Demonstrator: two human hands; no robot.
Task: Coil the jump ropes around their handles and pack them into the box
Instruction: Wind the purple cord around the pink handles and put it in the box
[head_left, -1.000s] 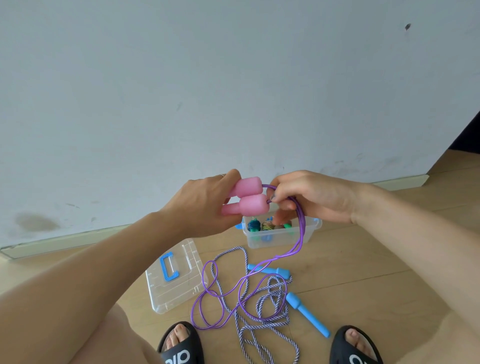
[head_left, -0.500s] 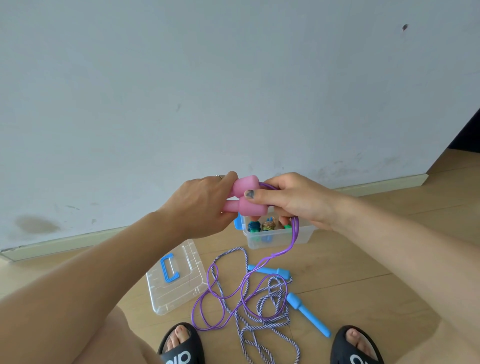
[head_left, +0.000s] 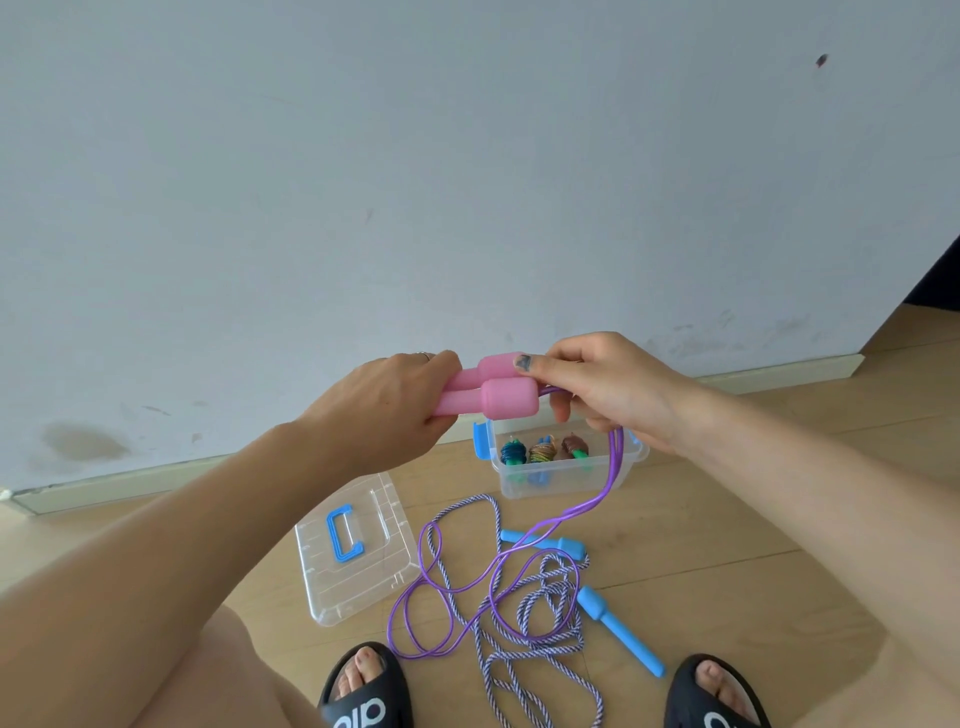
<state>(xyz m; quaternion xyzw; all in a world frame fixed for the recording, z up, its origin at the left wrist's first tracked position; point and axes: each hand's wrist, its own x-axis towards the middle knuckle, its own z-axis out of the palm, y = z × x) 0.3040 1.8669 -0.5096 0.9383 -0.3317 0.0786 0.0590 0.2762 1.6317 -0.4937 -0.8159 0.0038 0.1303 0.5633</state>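
Overhead, both hands meet in mid-air in front of the pale wall (head_left: 467, 156). Left hand (head_left: 379, 410): fingers curled round the narrow ends of the two pink handles (head_left: 498, 395), which lie side by side and point toward the right hand. Right hand (head_left: 602, 389): thumb with dark nail polish pressed on the fat end of the farther handle, fingers bent round the purple rope (head_left: 519, 561) where it leaves the handles. A ring shows on one left finger.

From under the right hand the purple rope drops in a doubled strand, passes in front of the clear box (head_left: 566, 478), and spreads in loose loops on the wooden floor (head_left: 753, 545) below both hands. None of it can be seen wound onto the handles.

Directly below the right hand sits the clear box, open, blue latch (head_left: 480, 440) on its left end. Inside: three coiled rope bundles (head_left: 543, 449) standing in a row, one bluish, one yellowish, one brownish, with green and blue handle ends showing.

Below the left hand, on the floor: the clear lid (head_left: 358, 556), lying flat, with a blue handle (head_left: 343, 535) on it.

Below the box, tangled with the purple loops: a striped white-and-purple rope (head_left: 524, 670), uncoiled, with two blue handles (head_left: 618, 631) well apart from each other, one near the box, one closer to the feet.

Nearest the viewer: two feet in black slides (head_left: 363, 696), one either side of the striped rope's tail.
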